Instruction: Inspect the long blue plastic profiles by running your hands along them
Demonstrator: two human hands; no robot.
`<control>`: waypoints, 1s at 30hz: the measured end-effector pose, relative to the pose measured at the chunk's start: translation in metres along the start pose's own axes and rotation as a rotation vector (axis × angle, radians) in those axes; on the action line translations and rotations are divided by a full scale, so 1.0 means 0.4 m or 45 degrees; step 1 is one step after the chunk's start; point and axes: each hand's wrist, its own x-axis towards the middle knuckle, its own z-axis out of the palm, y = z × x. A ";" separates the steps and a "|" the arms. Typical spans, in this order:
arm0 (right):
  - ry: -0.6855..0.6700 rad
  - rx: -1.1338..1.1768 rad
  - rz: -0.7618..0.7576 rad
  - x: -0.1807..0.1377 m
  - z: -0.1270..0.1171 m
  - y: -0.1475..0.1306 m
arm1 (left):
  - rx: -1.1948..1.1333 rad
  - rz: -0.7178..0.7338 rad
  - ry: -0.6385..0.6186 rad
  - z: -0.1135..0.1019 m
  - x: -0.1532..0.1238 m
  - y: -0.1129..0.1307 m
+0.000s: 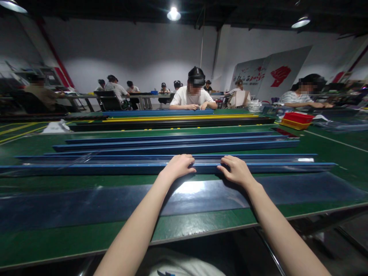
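Observation:
A long blue U-shaped channel strip (100,168) lies across the table in front of me. My left hand (179,165) is closed over its near wall, fingers curled into the channel and thumb on the near side. To the right, my right hand (235,168) grips the same wall in a like way, with a short gap between the hands. The fingertips inside the channel are partly hidden. Under my forearms a clear flexible plastic sheet (120,203) lies flat along the near part of the table.
More blue channel strips (178,147) lie behind on the green table (195,226). Beyond them are black and yellow strips (178,119). Red and yellow bins (297,119) stand at right. A co-worker (184,97) sits opposite; others work farther back.

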 end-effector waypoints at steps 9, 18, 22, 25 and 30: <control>-0.088 0.043 -0.074 0.021 0.014 -0.028 | 0.002 0.027 0.010 0.008 0.002 -0.004; -0.190 0.016 -0.031 0.025 0.012 -0.035 | 0.026 0.026 0.003 0.004 0.004 -0.002; -0.210 0.093 0.003 0.025 0.008 -0.037 | 0.039 0.022 -0.001 0.007 0.004 -0.004; -0.223 0.130 0.017 0.026 0.006 -0.038 | 0.031 0.015 -0.007 0.009 0.005 -0.004; -0.247 0.159 0.018 0.027 0.004 -0.037 | 0.023 0.003 -0.013 0.006 0.003 -0.002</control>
